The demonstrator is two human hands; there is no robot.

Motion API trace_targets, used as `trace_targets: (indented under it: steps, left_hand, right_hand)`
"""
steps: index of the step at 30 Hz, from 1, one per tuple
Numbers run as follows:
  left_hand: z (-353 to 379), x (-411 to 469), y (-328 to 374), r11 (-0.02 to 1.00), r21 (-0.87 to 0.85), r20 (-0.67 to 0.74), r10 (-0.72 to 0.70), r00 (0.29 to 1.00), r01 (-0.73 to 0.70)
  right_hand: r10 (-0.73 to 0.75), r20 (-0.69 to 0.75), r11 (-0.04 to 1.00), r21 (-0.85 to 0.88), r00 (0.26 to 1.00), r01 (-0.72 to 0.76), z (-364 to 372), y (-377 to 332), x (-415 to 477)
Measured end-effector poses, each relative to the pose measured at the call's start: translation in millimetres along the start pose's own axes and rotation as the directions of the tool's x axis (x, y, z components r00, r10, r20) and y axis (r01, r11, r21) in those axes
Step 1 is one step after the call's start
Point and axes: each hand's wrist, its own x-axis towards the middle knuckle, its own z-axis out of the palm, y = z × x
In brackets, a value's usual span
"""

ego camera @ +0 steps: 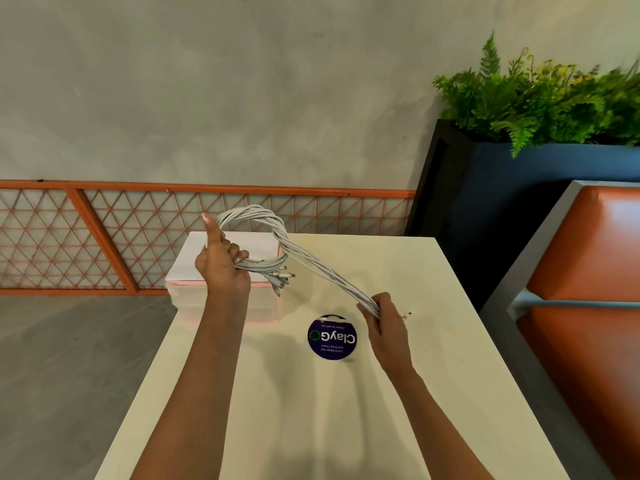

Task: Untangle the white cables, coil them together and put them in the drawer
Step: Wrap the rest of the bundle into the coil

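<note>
White cables (313, 270) gathered into one bundle, held above table (346, 427) between both hands. Loop formed at far end, passed over raised thumb of left hand (221, 271); other fingers curled round loop base. Connector ends (282, 275) seen protruding just right of that fist. Rest of bundle stretched down to right hand (384, 322), fingers closed round it. Pale drawer unit (258, 245) located at table's far left corner, behind left hand. Round dark sticker (331, 337) fixed to tabletop.

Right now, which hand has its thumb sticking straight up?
The left hand: its thumb points up beside the loop of white cables, while the right hand grips the bundle's straight stretch.
</note>
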Motion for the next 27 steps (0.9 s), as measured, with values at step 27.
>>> trace_targets:
  steps: [27]
  left_hand:
    - [-12, -18, -41, 0.947, -0.035, 0.249, -0.301, 0.921, 0.319]
  right_hand:
    - [0.427, 0.380, -0.256, 0.921, 0.820, -0.294, -22, -24, 44]
